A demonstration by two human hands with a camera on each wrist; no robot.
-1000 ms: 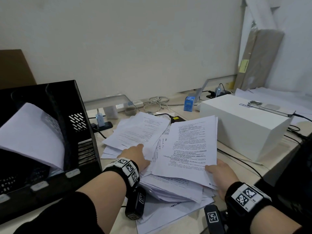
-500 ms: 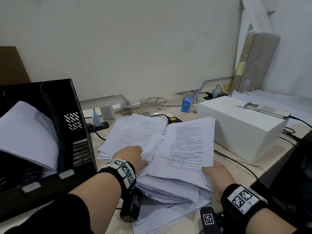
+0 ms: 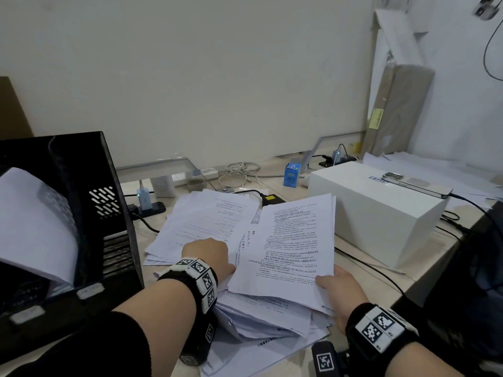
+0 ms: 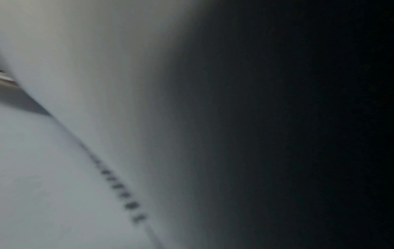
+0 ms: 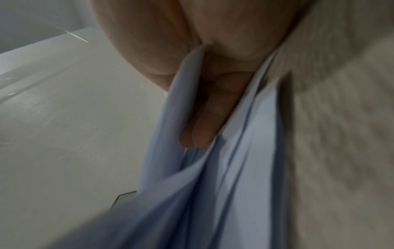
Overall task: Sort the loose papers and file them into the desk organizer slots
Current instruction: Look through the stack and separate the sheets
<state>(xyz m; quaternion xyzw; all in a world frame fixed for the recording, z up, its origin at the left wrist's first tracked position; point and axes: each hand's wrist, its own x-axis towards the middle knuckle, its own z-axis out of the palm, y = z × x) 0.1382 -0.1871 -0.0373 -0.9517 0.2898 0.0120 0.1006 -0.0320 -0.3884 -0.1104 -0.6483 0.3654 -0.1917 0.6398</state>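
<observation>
The right hand (image 3: pixel 344 292) pinches the lifted sheaf (image 3: pixel 296 248) lower right; the organizer (image 3: pixel 81 213) stands far left, nearer the left hand (image 3: pixel 206 257), whose fingers are hidden.

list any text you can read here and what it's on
None can be quoted with confidence.
Held sheets: dense printed lines, too small to read.
Paper pile: faint print, too small.
Blue box: label blurred.
Organizer: slot tabs look blank.
Wrist bands: square code patterns only, no words.
Wrist views: print blurred.
</observation>
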